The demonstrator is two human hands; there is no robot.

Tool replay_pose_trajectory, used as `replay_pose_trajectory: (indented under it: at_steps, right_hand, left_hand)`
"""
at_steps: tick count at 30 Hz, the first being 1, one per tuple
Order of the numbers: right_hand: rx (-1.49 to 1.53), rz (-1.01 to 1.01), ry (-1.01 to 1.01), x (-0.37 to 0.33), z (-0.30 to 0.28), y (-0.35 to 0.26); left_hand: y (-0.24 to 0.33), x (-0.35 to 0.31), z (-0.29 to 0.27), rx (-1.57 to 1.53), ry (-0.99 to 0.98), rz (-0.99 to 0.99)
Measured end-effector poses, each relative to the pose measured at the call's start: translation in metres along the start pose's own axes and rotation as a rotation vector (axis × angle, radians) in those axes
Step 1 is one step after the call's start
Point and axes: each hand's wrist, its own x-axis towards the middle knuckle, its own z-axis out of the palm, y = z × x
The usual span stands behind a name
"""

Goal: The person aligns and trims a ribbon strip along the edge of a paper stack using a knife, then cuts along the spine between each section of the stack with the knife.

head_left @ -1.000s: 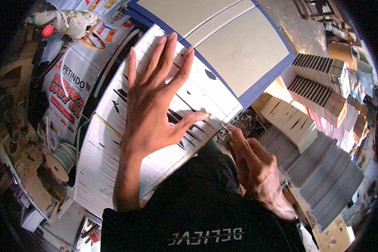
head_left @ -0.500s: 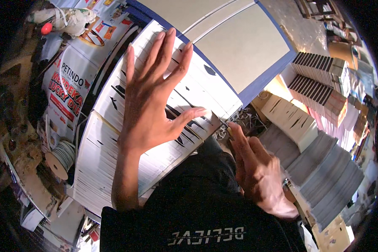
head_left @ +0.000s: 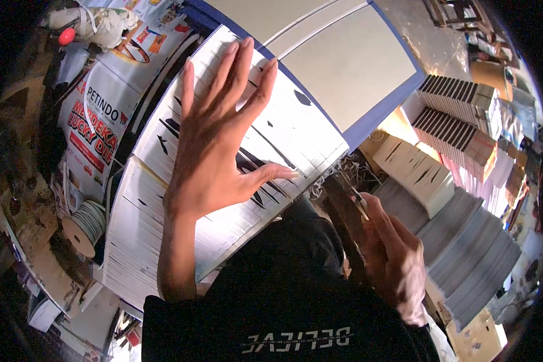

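Nearest me, the bare right hand (head_left: 392, 250) has its fingers curled around a slim, thin-bladed tool (head_left: 361, 206), just clear of the right edge of a white, black-streaked paper stack (head_left: 301, 136). The left hand (head_left: 214, 160) lies on that stack, fingers spread wide, paper beneath them. Beyond sits a flat, blue-bordered beige board (head_left: 350, 75).

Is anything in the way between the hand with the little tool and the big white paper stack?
Nothing visible blocks it. The right hand, holding a thin tool, is just off the right side of the white paper stack. Tangled pale strips show nearby, but they seem to lie lower down.
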Motion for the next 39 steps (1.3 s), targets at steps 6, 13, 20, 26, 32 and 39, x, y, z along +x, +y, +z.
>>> replay_pose_trajectory:
  at_steps: [6,13,20,26,32,39]
  right_hand:
    - [0.167,-0.181,-0.013,0.012,0.031,-0.003]
    - [0.148,-0.207,0.04,0.016,0.041,-0.004]
    - [0.074,-0.125,0.032,0.007,0.037,-0.012]
    - [-0.049,-0.036,-0.074,-0.003,0.018,-0.019]
    - [-0.087,0.021,-0.134,-0.001,0.008,-0.026]
    - [0.071,-0.142,0.125,0.0,0.02,-0.019]
  left_hand:
    - [-0.003,-0.001,0.0,0.002,-0.009,0.007]
    - [-0.002,-0.002,0.0,0.022,-0.006,0.004]
    - [0.0,-0.002,0.003,0.008,0.001,0.01]
    - [-0.003,-0.005,0.001,-0.003,0.004,-0.003]
    - [-0.003,-0.002,0.002,-0.006,0.001,0.012]
    - [-0.002,-0.003,0.001,-0.008,0.002,0.008]
